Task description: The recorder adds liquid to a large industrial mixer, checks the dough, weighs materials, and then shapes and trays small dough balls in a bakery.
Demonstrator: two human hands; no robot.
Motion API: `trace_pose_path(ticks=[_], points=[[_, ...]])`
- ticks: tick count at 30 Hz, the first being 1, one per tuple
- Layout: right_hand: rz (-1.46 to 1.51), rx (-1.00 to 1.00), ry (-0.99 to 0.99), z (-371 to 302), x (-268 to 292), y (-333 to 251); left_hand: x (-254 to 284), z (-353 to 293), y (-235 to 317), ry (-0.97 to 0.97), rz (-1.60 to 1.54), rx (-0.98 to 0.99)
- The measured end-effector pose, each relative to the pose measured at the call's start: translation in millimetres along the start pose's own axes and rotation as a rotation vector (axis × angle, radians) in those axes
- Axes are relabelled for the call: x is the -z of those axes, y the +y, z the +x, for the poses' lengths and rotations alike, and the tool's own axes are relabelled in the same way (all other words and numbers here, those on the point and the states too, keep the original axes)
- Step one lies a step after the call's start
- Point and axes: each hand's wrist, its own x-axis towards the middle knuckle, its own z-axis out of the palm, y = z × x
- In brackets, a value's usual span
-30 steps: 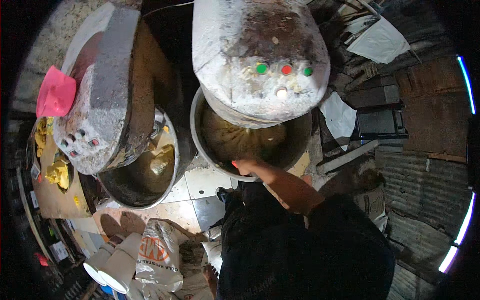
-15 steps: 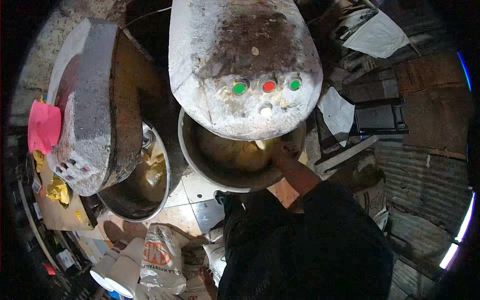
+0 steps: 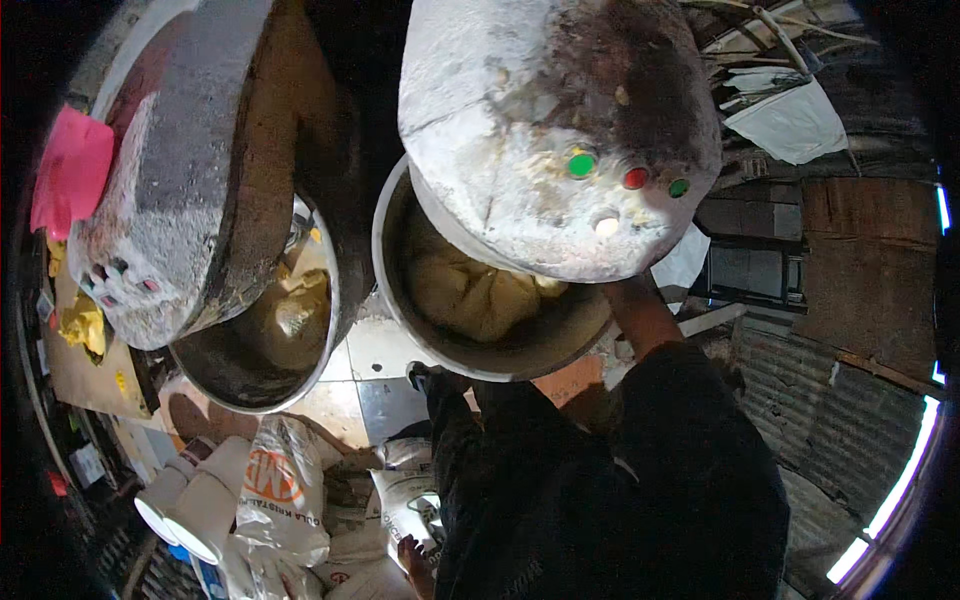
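A large mixing bowl [image 3: 388, 280] stands in front of me, holding a folded mass of pale beige dough [image 3: 465, 290]. Over it hangs the worn white head of a mixer [image 3: 490, 90], with two green buttons and a red one. My right hand [image 3: 628, 293] reaches to the bowl's right side; its fingers are hidden by the mixer head, so whether they hold anything does not show. Low in the picture, my left hand [image 3: 412, 553] hangs beside a white sack [image 3: 403, 505], fingers apart and nothing seen in them.
At left stands a second mixer [image 3: 205, 130]; its bowl [image 3: 330, 335] contains a yellowish lump [image 3: 298, 308]. Pink plastic [image 3: 72, 170] hangs from that mixer. Stacked white tubs [image 3: 207, 510] and an orange-printed sack [image 3: 285, 470] are at lower left. Corrugated sheeting [image 3: 800, 400] lines the right.
The view has shifted, so the front mixer appears farther right. My right hand, earlier visible inside the bowl, is now mostly behind the mixer head. More of my left hand shows.
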Motion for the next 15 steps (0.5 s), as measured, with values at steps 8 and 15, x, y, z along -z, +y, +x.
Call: trace_pose_path(ticks=[8, 15], points=[[0.609, -0.036, 0.298, 66.9, 105.9, -135.3, -18.8, 65.0, 70.1, 0.078, 0.44, -0.547], [0.883, -0.573, -0.041, 98.0, 106.3, -214.3, -162.4, -37.3, 360.0, -0.499, 0.545, -1.106]])
